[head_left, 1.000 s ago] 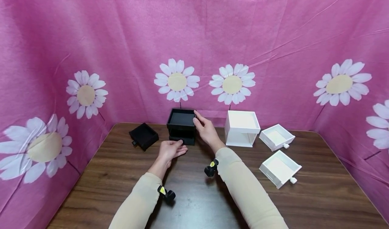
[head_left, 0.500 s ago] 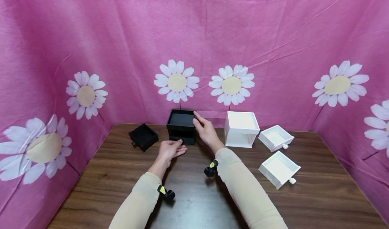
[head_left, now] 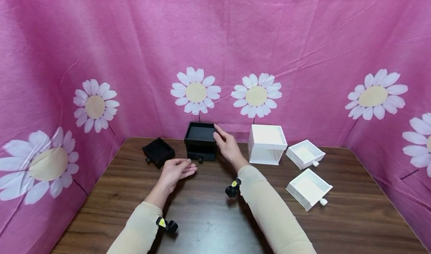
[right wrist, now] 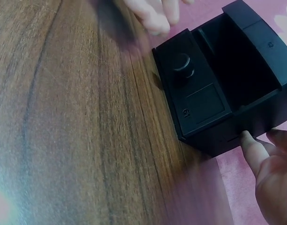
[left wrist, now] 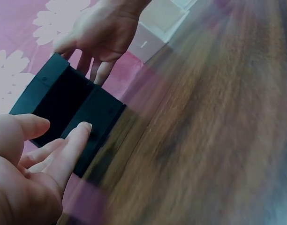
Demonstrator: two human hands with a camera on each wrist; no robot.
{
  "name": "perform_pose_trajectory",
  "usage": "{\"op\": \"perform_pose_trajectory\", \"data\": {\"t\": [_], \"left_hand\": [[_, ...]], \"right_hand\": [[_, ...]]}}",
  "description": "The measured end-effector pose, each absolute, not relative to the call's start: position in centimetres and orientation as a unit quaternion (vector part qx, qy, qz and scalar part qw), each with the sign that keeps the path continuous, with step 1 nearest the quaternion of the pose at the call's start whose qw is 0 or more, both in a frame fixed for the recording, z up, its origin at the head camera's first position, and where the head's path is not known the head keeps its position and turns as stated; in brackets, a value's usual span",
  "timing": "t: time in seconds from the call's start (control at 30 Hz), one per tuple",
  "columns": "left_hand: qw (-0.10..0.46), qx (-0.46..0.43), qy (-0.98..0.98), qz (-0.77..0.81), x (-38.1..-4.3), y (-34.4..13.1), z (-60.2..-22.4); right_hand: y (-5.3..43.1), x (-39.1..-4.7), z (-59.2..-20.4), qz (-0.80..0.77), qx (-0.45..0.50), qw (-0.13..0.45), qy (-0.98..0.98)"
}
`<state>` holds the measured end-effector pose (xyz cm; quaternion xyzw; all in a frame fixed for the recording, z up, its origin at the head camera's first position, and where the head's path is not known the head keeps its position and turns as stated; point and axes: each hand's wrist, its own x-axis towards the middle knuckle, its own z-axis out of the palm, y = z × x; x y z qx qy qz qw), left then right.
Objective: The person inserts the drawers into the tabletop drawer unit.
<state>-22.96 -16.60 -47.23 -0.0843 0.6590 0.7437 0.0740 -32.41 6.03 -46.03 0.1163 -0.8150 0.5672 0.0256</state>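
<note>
A small black drawer cabinet (head_left: 201, 138) stands at the back of the table. Its lower drawer (right wrist: 195, 86), with a round knob, sits in the bottom slot, and the upper slot shows as a dark opening. My right hand (head_left: 229, 146) rests against the cabinet's right side, fingers fairly straight on the side wall and thumb near the top edge. My left hand (head_left: 175, 173) hovers in front of the cabinet and to its left, fingers extended and holding nothing. Left of the cabinet lies a loose black drawer (head_left: 159, 152), its knob toward the front left.
To the right stands a white cabinet (head_left: 267, 143) with an open front. Two white drawers, one farther back (head_left: 305, 154) and one nearer (head_left: 309, 189), lie on the wooden table (head_left: 215, 216). A pink flowered curtain (head_left: 215, 40) hangs close behind the table.
My left hand has let go of the lower drawer's knob and moved left and toward me, uncovering the knob. My right hand has stayed at the black cabinet's side.
</note>
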Motion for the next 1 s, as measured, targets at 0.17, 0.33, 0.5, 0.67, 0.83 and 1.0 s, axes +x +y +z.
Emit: {"op": "perform_pose_trajectory", "data": {"t": [0.17,0.33,0.5,0.67,0.83,1.0], "left_hand": [[0.09,-0.078,0.664,0.738,-22.0,-17.6,-47.2],[0.091,-0.081,0.67,0.732,-21.2,-18.5,-47.4],[0.097,-0.07,0.672,0.731,-20.7,-19.2,-47.5],[0.096,-0.054,0.673,0.731,-20.0,-20.3,-47.5],[0.091,-0.059,0.673,0.732,-19.5,-21.9,-47.4],[0.087,-0.073,0.679,0.725,-19.0,-23.6,-47.5]], "right_hand": [[6.0,-32.5,-46.2,0.567,0.116,0.033,-0.815],[5.9,-32.6,-46.3,0.568,0.116,0.039,-0.814],[5.7,-32.5,-46.2,0.574,0.116,0.038,-0.81],[5.6,-32.6,-46.5,0.57,0.131,0.056,-0.809],[5.7,-32.5,-46.4,0.575,0.127,0.058,-0.806],[5.9,-32.5,-46.4,0.576,0.125,0.051,-0.806]]}}
